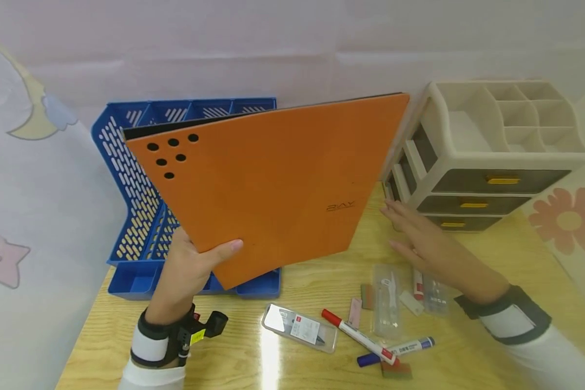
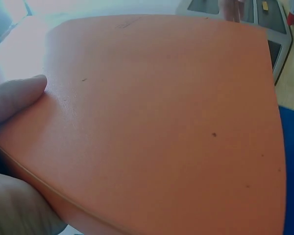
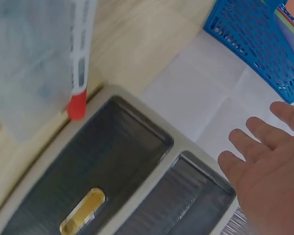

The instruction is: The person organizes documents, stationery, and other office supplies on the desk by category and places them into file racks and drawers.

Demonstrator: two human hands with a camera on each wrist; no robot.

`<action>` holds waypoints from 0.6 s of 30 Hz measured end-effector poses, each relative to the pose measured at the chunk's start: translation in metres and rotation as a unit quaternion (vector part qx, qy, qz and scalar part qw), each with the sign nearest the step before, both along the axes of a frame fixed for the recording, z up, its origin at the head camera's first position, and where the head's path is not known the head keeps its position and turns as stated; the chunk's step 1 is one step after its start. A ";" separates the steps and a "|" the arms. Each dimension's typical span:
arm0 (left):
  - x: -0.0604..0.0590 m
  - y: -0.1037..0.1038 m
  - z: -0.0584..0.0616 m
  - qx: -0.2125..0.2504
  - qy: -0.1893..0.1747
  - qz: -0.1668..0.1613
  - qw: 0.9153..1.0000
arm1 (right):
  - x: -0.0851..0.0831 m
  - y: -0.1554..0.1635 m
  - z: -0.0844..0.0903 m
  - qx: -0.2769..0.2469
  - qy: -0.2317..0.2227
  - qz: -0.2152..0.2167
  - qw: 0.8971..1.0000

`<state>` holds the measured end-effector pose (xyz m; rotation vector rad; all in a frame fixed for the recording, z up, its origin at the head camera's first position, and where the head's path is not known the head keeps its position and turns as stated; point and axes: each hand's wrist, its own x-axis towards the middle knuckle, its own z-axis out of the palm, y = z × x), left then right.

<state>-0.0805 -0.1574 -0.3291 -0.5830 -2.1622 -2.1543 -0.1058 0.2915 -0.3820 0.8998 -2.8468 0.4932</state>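
So the left hand [image 1: 187, 271] has a proper grip on an orange folder [image 1: 273, 189], thumb flat across the front cover near one edge. The folder is up off the table [image 1: 102, 352], tilted, right in front of the blue rack [image 1: 129, 295]; can't tell if its low corner touches the rack. Right hand [image 1: 429, 249] holds nothing, fingers stretched out near the drawer unit [image 1: 517, 161], well apart from the folder. Looks to me like the handling-the-folder step, not set down yet. I'd say the next move calls for a firm left pinch, maybe the right hand steadying the far edge, since one-handed it could droop or swing.
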 end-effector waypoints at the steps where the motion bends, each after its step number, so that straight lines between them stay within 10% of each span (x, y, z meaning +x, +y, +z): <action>1: 0.000 -0.002 0.000 0.007 0.007 -0.003 1.000 | 0.000 0.001 0.000 0.007 0.013 0.006 1.000; 13: 0.014 -0.031 0.008 0.067 0.005 0.045 0.997 | 0.004 0.011 -0.009 0.066 0.105 0.039 0.992; 18: 0.012 -0.048 -0.001 0.156 0.067 0.006 0.986 | 0.004 0.016 -0.014 0.061 0.105 0.042 0.992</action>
